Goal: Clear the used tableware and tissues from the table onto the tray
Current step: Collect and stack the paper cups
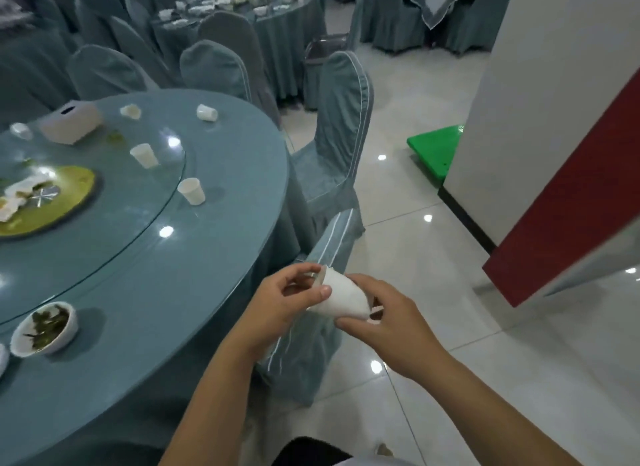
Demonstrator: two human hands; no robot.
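Both hands hold a white paper cup point(341, 297) lying on its side in the air, beyond the table's right edge and above a covered chair. My left hand point(287, 302) pinches its rim end; my right hand point(377, 313) grips its base end. On the round teal table point(207, 275) stand several more white paper cups, such as one cup point(191, 190) on the glass turntable point(121, 223), and one tipped cup point(207, 113) at the far edge. A white bowl of green scraps point(45, 328) sits at the near left. A yellow-green plate point(69, 195) carries crumpled tissues point(20, 191).
A white tissue box point(71, 122) stands at the table's far side. Teal-covered chairs point(332, 146) ring the table on the right. A green plastic object point(434, 150) lies on the tiled floor by a white and red wall point(540, 153). Another laid table point(242, 18) stands behind.
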